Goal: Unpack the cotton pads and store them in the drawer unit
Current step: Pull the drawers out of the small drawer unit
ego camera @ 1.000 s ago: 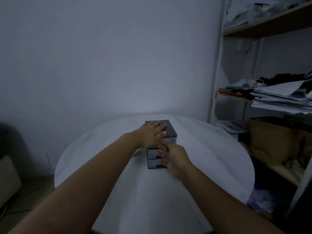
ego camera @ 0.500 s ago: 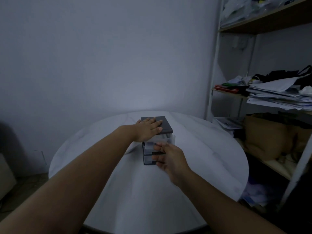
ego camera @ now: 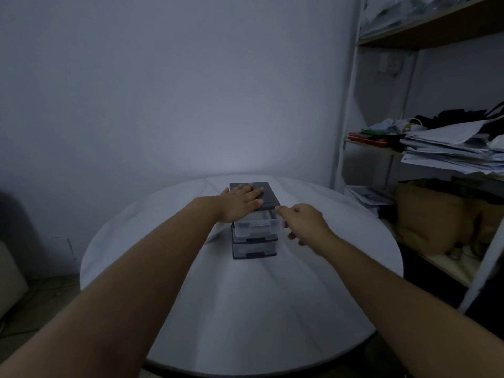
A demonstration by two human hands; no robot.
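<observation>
A small drawer unit (ego camera: 255,248) with a dark frame and clear drawers stands near the middle of the round white table (ego camera: 341,282). Its top drawer (ego camera: 255,227) is pulled out toward me; what lies inside is too dim to make out. My left hand (ego camera: 241,201) lies flat on the unit's dark top, fingers spread. My right hand (ego camera: 302,221) hovers just right of the open drawer, fingers loosely curled, holding nothing. No cotton pads or packaging can be seen.
A shelf rack (ego camera: 351,105) stands at the right, loaded with stacked papers (ego camera: 450,151) and a brown bag (ego camera: 436,219) on a lower shelf. A plain wall is behind the table. A pale object (ego camera: 8,276) sits on the floor at far left.
The top drawer has slid out toward me. My right hand left the drawer front and moved to the right of the unit. My left hand stayed on the top.
</observation>
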